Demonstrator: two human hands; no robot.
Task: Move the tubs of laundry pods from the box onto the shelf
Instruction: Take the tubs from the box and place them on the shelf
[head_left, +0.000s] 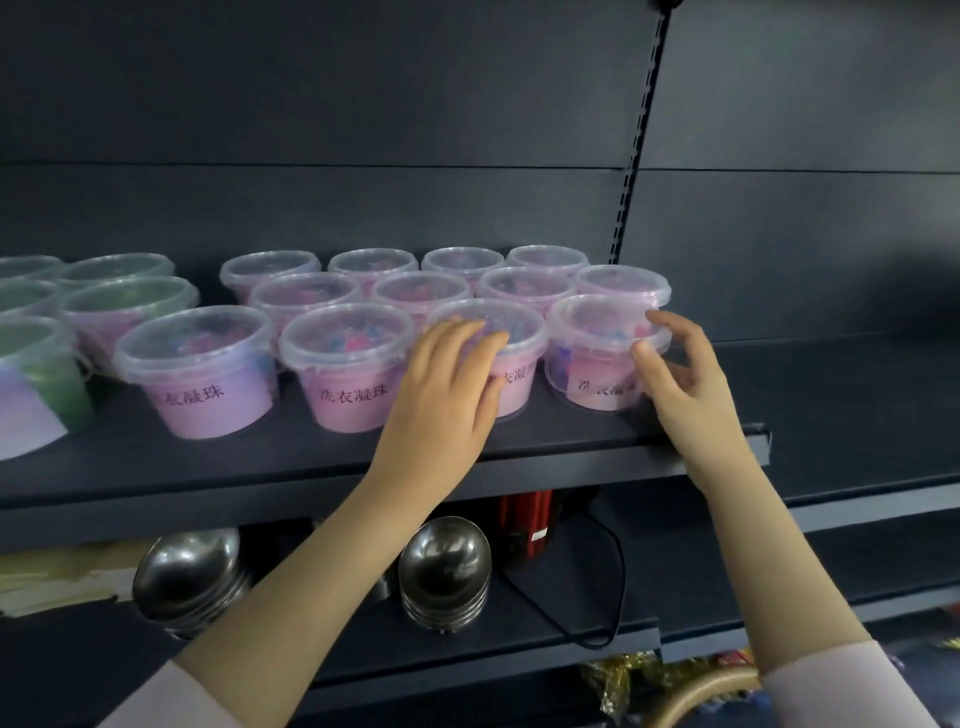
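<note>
Two tubs touched
Round pink plastic tub (511, 387): covered by flat left hand (447, 384) fingers. Next tub (592, 358): pinched by right hand (675, 374).

Dark shelf (311, 454) with lidded pink tubs (345, 376)

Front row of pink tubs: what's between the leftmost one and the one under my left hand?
One more lidded pink tub, standing upright, shown in the head view.

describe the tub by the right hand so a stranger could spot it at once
On the dark shelf of clear-lidded pink tubs, follow the front row to its right end. It is the last tub there: no tub stands right of it, and its neighbour is under the left hand.
</note>
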